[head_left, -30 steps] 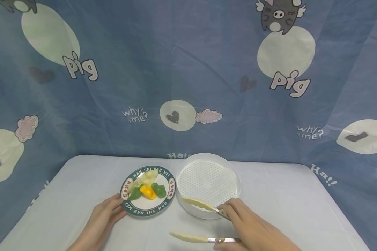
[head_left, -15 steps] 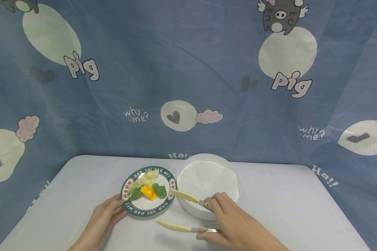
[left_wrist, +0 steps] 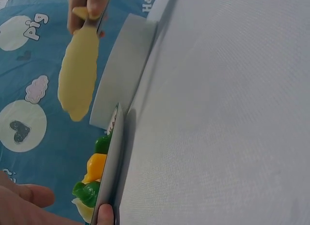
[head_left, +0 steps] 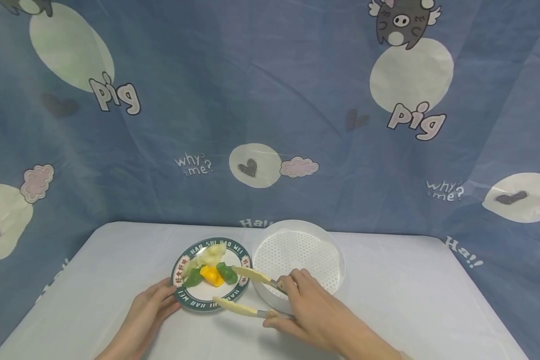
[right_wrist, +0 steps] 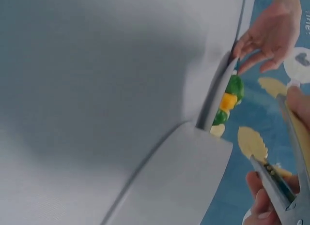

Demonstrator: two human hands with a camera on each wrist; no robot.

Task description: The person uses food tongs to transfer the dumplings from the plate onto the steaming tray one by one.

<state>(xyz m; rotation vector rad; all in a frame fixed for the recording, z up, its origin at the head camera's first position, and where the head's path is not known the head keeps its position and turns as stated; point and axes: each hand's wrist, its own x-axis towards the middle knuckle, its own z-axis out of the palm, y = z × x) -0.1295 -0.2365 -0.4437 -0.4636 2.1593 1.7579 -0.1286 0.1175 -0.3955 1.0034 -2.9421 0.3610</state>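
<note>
Desk (head_left: 387, 280) carries a basket (head_left: 297, 255) and, just beside it, a plate (head_left: 207, 303), whose rim the left hand (head_left: 146, 310) touches with loose fingers. The right hand (head_left: 312, 310) grips tongs (head_left: 240, 307), their arms wide apart over the plate's edge. Food (head_left: 211, 275) lies on the plate, probably light, soft and slippery, best held gently across its middle.

Yellow-tipped tongs (head_left: 253, 274) spread in right hand (head_left: 312, 312), green-rimmed plate (head_left: 209, 295) touched by left hand (head_left: 146, 307), colourful food pieces (head_left: 212, 275) atop
</note>
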